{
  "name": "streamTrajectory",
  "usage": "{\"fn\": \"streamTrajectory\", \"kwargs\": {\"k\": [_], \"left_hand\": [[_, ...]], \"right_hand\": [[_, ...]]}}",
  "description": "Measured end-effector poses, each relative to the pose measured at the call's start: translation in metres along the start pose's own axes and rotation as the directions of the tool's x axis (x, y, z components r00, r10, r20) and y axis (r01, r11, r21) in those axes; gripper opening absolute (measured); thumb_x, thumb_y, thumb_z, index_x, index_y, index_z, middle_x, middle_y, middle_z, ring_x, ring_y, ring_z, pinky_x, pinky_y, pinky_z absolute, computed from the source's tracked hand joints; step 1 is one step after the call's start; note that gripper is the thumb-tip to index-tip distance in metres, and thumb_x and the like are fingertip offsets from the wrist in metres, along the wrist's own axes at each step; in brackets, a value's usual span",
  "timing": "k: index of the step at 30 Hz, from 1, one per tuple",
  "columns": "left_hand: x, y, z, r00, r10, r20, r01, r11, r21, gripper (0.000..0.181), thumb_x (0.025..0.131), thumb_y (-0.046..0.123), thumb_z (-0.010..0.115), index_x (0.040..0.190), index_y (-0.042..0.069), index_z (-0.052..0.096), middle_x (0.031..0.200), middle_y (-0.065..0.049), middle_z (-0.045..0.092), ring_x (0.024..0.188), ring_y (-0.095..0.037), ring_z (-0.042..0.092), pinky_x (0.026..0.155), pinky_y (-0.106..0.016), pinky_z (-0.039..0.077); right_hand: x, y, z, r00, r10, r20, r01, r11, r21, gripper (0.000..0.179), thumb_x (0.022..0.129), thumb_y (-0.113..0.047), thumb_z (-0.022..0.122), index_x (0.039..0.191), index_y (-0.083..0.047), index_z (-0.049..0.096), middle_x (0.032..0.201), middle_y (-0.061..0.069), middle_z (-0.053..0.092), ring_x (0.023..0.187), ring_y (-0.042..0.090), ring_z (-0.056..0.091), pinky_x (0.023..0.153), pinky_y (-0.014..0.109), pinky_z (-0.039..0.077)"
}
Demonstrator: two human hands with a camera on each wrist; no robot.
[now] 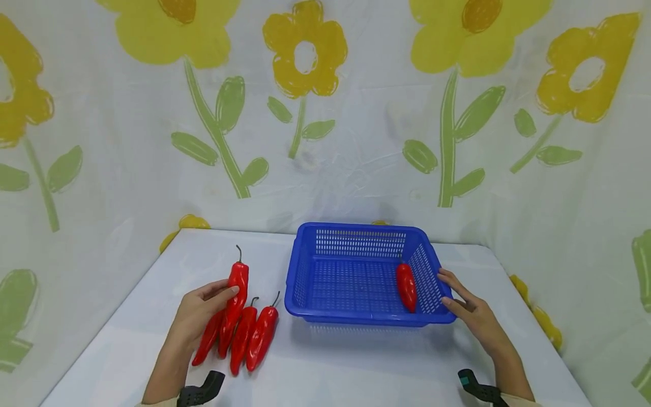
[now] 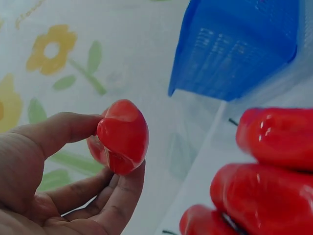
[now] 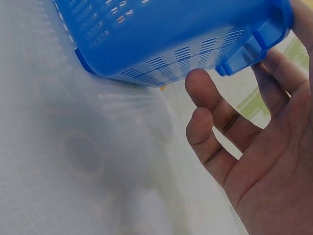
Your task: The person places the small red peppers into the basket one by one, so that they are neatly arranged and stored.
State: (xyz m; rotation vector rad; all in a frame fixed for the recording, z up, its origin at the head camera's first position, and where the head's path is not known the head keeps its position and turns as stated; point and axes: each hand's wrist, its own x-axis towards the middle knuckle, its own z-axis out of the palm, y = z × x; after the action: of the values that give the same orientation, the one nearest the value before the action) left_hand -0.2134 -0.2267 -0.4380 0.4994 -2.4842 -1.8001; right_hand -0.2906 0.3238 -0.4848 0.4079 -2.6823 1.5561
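My left hand pinches a red chili pepper between thumb and fingers, stem upward. In the left wrist view the rounded tip of this pepper faces the camera. Below and beside it, three more red peppers lie side by side on the white table. A blue plastic basket with slotted walls stands to the right. Inside it, near the right wall, lies one red pepper. My right hand holds the basket's right rim with thumb and forefinger; its other fingers hang loosely curled.
The white table extends around the basket and peppers. Behind and at both sides hangs a pale cloth with printed yellow flowers. A dark strap is on the left wrist, another strap on the right.
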Motion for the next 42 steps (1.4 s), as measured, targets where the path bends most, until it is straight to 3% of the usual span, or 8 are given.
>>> {"fn": "streamTrajectory", "kwargs": {"k": [7, 14, 24, 29, 42], "left_hand": [[0.005, 0.018, 0.021, 0.999, 0.01, 0.048, -0.007, 0.998, -0.058, 0.069, 0.091, 0.036, 0.073, 0.145, 0.002, 0.046, 0.139, -0.024, 0.053, 0.123, -0.039, 0.055, 0.1, -0.052, 0.049], [0.011, 0.042, 0.039, 0.997, 0.024, 0.073, -0.022, 0.999, -0.031, 0.068, 0.091, 0.034, 0.073, 0.145, 0.001, 0.047, 0.136, -0.024, 0.057, 0.119, -0.038, 0.06, 0.103, -0.057, 0.045], [0.02, 0.062, 0.061, 0.991, 0.088, 0.106, -0.076, 0.991, -0.106, 0.061, 0.093, 0.028, 0.072, 0.142, 0.0, 0.05, 0.132, -0.022, 0.06, 0.115, -0.033, 0.064, 0.099, -0.045, 0.05], [0.025, 0.072, 0.069, 0.988, 0.085, 0.132, -0.062, 0.984, -0.166, 0.06, 0.093, 0.026, 0.072, 0.143, 0.001, 0.05, 0.133, -0.02, 0.06, 0.118, -0.032, 0.063, 0.1, -0.044, 0.05], [0.034, 0.094, 0.095, 0.962, 0.124, 0.245, -0.065, 0.97, -0.233, 0.055, 0.093, 0.018, 0.072, 0.139, -0.003, 0.052, 0.13, -0.02, 0.059, 0.119, -0.033, 0.06, 0.1, -0.047, 0.048]], "right_hand": [[-0.002, 0.002, 0.001, 1.0, -0.007, 0.006, 0.007, 1.0, 0.017, 0.055, 0.102, -0.028, 0.058, 0.154, -0.026, 0.04, 0.165, 0.0, 0.023, 0.148, 0.043, 0.017, 0.105, 0.074, 0.026], [0.002, 0.001, 0.0, 1.0, -0.022, 0.005, 0.022, 1.0, -0.01, 0.056, 0.102, -0.03, 0.059, 0.155, -0.027, 0.039, 0.164, 0.001, 0.023, 0.148, 0.044, 0.019, 0.104, 0.074, 0.028], [0.003, 0.003, -0.001, 1.0, -0.016, 0.001, 0.016, 1.0, -0.012, 0.058, 0.101, -0.032, 0.06, 0.155, -0.028, 0.039, 0.164, 0.003, 0.024, 0.148, 0.044, 0.019, 0.104, 0.074, 0.028], [0.004, 0.003, 0.0, 1.0, -0.024, -0.001, 0.024, 1.0, -0.01, 0.057, 0.101, -0.032, 0.06, 0.155, -0.028, 0.04, 0.164, 0.004, 0.025, 0.148, 0.043, 0.019, 0.104, 0.073, 0.028], [-0.001, 0.0, -0.002, 1.0, -0.03, 0.002, 0.03, 0.999, -0.029, 0.056, 0.102, -0.032, 0.058, 0.155, -0.025, 0.04, 0.164, 0.005, 0.024, 0.146, 0.046, 0.022, 0.104, 0.067, 0.032]]}}
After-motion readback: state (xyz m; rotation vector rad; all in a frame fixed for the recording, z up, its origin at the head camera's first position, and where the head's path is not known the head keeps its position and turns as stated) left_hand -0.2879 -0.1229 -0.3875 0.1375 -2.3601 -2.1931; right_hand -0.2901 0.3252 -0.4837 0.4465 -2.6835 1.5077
